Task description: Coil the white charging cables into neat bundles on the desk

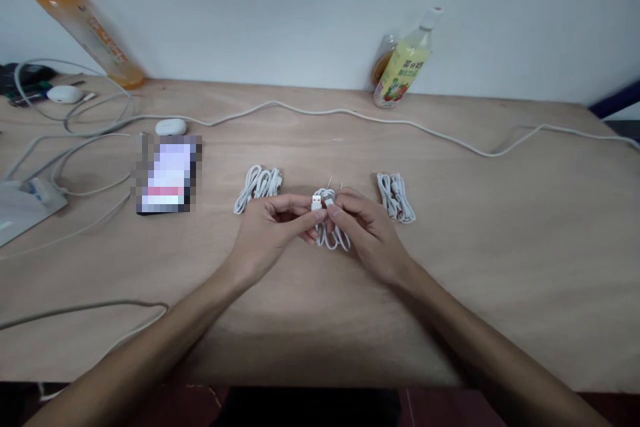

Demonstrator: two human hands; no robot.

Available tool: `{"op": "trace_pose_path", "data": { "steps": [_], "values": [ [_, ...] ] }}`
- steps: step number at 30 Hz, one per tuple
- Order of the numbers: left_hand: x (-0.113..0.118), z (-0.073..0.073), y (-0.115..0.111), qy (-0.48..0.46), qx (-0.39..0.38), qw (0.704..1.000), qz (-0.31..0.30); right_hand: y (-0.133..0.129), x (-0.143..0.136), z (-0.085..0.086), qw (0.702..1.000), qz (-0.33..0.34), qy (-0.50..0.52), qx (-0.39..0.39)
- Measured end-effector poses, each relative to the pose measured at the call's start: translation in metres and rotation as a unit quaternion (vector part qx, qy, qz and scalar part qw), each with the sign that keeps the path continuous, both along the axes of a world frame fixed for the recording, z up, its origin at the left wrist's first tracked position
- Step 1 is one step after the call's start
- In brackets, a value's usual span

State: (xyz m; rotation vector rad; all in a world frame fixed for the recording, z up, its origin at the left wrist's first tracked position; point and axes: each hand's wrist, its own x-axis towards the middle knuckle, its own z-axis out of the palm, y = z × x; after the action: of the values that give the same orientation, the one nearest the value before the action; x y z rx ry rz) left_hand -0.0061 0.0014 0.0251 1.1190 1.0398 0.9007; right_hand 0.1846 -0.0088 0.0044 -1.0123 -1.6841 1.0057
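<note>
Head view: left hand [263, 230] pinches USB plug [317, 203], right hand [376, 235] pinches second plug [329, 201] beside it, presumably to keep both ends in sight.

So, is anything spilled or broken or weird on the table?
I see nothing spilled or broken. The loose cables on the left lie in messy loops, unlike the neat white bundle by the left hand. The orange bottle and yellow bottle look tilted, but the camera may cause that.
</note>
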Motion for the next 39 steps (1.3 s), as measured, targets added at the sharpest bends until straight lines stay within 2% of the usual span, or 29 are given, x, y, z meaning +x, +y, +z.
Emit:
{"op": "trace_pose_path", "data": {
  "steps": [14,26,39],
  "values": [
    [0.000,-0.003,0.003,-0.001,0.005,1.000,0.001,0.000,-0.002,-0.005,1.000,-0.011,-0.007,0.005],
    [0.001,-0.018,0.008,-0.013,0.026,0.999,0.014,0.008,-0.003,-0.018,1.000,-0.015,0.015,0.012],
    [0.000,-0.019,0.012,-0.009,0.037,0.999,0.011,0.004,-0.007,-0.024,0.999,-0.022,0.038,-0.013]
  ]
}}
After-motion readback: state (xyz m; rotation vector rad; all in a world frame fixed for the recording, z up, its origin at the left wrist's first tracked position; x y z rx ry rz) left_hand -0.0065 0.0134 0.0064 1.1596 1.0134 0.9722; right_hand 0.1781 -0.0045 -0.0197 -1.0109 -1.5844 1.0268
